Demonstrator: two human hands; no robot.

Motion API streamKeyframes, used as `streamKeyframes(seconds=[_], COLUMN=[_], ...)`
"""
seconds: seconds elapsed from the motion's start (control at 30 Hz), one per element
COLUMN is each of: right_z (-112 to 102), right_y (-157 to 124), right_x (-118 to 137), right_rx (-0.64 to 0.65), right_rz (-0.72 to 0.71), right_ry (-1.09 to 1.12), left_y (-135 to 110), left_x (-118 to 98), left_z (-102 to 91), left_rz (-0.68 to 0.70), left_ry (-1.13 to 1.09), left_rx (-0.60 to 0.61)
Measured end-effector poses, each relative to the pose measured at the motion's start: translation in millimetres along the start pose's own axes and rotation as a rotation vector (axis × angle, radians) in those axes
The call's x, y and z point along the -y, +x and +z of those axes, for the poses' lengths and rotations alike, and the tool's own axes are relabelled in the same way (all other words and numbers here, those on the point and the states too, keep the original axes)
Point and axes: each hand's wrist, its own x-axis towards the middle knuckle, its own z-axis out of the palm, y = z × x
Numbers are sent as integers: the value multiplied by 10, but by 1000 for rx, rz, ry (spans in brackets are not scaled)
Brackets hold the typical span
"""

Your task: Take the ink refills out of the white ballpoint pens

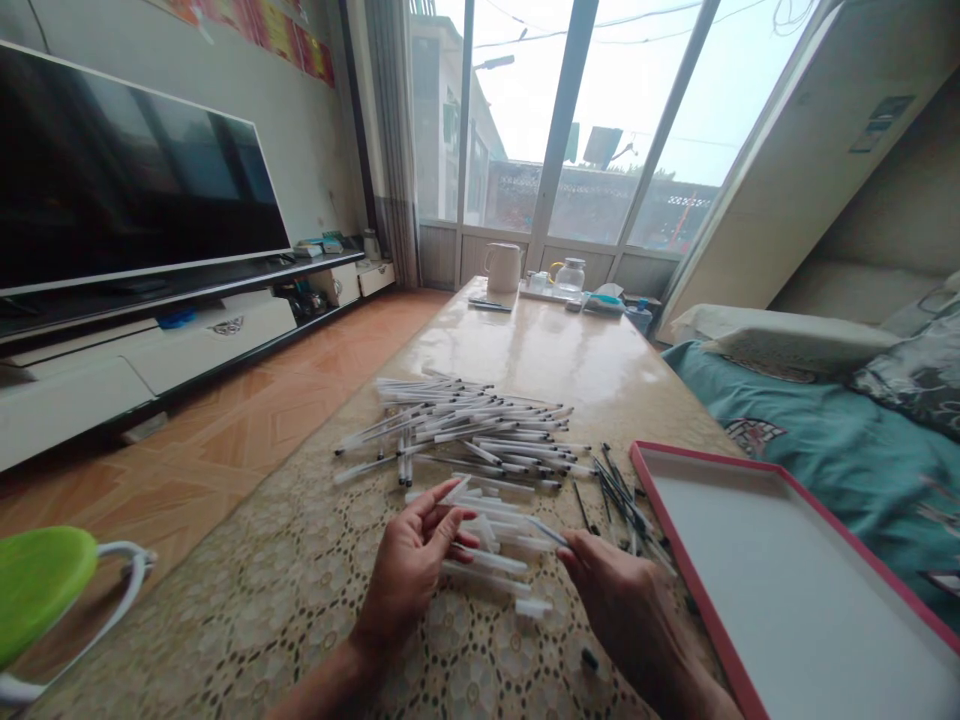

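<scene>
My left hand (409, 560) pinches a translucent pen barrel (459, 487) between thumb and fingers; much of it is hidden by the hand. In my right hand (622, 590) is a thin pen refill (549, 531), its free end pointing up and left toward the other hand. The two are apart. Below and between my hands lie loose translucent barrels (487, 582) and a short whitish piece (532, 607). Dark thin refills (616, 490) are scattered beyond my right hand. Past my hands spreads a heap of whitish pens with dark ends (480, 425).
A shallow pink-rimmed box lid (671, 520) lies at the right of the patterned table (300, 610). Near my right wrist is a small black piece (590, 658). At the table's far end stand a pitcher (503, 268) and a glass teapot (571, 275). A green stool (45, 590) is at left.
</scene>
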Motion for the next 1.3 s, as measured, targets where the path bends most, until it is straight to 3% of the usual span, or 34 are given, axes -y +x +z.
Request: streamKeyframes(seconds=[0.33, 0.5, 0.6, 0.73, 0.93, 1.3], right_z=[33, 116, 148, 98, 24, 109], right_y=[5, 5, 27, 46, 7, -29], right_x=[143, 215, 261, 270, 70, 1], right_rx=[51, 118, 143, 113, 44, 92], right_rz=[58, -27, -60, -27, 346, 308], right_ry=[167, 127, 130, 281, 621, 690], left_y=[-70, -167, -173, -109, -45, -48], left_x=[36, 172, 237, 243, 160, 150], left_z=[35, 145, 157, 111, 46, 49], left_rz=[83, -112, -166, -179, -216, -215], left_ry=[31, -87, -173, -234, -385, -356], left_rx=[-30, 303, 381, 326, 99, 90])
